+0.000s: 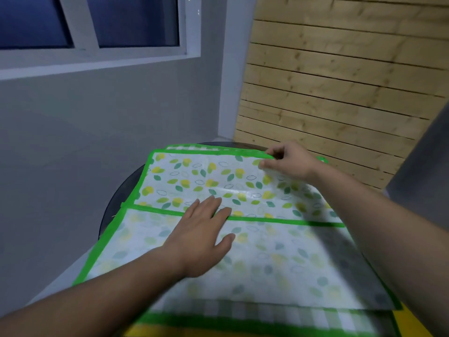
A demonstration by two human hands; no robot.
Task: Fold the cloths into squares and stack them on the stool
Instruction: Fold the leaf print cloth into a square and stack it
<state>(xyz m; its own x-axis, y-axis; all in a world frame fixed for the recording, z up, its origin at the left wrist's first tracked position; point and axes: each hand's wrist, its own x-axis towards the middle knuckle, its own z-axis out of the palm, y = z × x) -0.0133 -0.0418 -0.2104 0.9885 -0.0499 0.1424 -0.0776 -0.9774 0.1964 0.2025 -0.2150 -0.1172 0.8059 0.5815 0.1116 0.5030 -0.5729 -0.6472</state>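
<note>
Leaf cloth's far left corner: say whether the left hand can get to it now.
Probably yes. The left hand lies flat mid-cloth, and only bare leaf cloth lies between it and that corner; the right hand pinches the far edge.

I see the green-bordered leaf-print cloth (255,259), its far part folded over, lying across the dark round stool (124,190) atop a checked cloth (243,312).

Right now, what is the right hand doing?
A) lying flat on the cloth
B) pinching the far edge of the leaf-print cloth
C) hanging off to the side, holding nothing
B: the right hand pinches the green far edge of the leaf-print cloth between thumb and fingers, while the left hand lies flat on it.
</note>
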